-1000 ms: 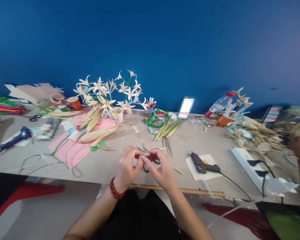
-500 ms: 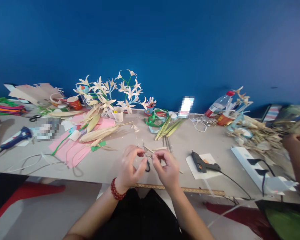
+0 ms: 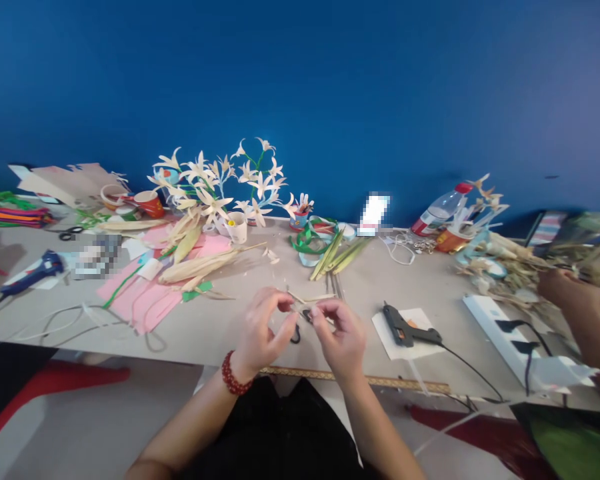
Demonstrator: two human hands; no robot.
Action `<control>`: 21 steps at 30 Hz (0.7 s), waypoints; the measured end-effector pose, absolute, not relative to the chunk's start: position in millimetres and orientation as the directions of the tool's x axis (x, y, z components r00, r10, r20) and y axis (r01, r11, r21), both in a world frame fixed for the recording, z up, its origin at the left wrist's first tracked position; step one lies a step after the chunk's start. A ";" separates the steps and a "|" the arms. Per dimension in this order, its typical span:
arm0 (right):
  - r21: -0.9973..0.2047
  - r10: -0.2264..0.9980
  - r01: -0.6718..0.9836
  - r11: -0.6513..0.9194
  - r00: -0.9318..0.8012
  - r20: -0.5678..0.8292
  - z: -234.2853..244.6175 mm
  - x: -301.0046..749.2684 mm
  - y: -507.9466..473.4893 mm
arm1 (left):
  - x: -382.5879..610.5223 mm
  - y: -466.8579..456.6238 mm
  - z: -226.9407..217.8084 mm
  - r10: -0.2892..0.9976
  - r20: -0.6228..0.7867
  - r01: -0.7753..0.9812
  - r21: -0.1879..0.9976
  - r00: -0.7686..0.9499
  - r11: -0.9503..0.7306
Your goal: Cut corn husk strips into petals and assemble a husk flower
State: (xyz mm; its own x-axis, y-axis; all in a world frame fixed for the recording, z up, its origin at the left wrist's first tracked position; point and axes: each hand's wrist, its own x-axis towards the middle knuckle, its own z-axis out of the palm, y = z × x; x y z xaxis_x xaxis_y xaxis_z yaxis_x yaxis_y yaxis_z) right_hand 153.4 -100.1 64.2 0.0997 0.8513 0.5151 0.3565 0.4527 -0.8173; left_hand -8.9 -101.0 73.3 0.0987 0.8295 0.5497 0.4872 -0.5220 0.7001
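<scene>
My left hand (image 3: pixel 266 328), with a red bead bracelet (image 3: pixel 234 375) at its wrist, is raised over the near middle of the table with fingers curled. My right hand (image 3: pixel 341 337) faces it, thumb and forefinger pinched together. Something thin and pale seems to run between the fingertips, too small to name. Below the hands lie scissors (image 3: pixel 295 334) with black handles, partly hidden. Just beyond the fingers are pale husk strips (image 3: pixel 320 297) and thin grey rods (image 3: pixel 338 288). A black glue gun (image 3: pixel 404 329) rests on white paper right of my right hand.
White husk flowers (image 3: pixel 207 177) stand in cups at the back. Dried husks (image 3: pixel 195 268) lie on pink paper (image 3: pixel 137 303) at left, near a blue glue gun (image 3: pixel 35 273). A co-worker's hand (image 3: pixel 570 290) works at right beside a power strip (image 3: pixel 500 340). A patterned ruler-like strip (image 3: pixel 405 383) lies along the front edge.
My right hand has shifted slightly right, widening the gap between my hands. The co-worker's hand at right moved left. A hand at the far left edge has left view, and a red stick shows there.
</scene>
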 end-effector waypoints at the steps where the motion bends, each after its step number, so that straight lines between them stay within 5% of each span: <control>1: -0.823 0.856 0.343 0.453 0.092 0.509 64.5 151.5 -100.4 | -7.3 -100.8 76.8 0.820 0.558 0.490 0.683 0.128 -0.541; 10: -0.774 0.854 0.380 0.506 -0.097 0.510 74.1 153.1 -100.2 | -3.1 -96.9 84.6 0.746 0.634 0.565 0.546 0.204 -0.618; 21: -0.760 0.844 0.449 0.470 0.023 0.535 73.4 167.5 -95.6 | -5.4 -104.7 86.3 0.728 0.669 0.586 0.534 0.147 -0.609</control>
State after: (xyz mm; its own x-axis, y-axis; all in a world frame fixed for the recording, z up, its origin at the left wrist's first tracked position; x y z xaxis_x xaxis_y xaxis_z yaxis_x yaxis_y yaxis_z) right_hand 167.5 -95.6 73.4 0.0229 0.8444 0.5353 0.4494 0.4695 -0.7600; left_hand -5.4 -104.7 86.3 0.1473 0.7284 0.6691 0.5862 -0.6092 0.5341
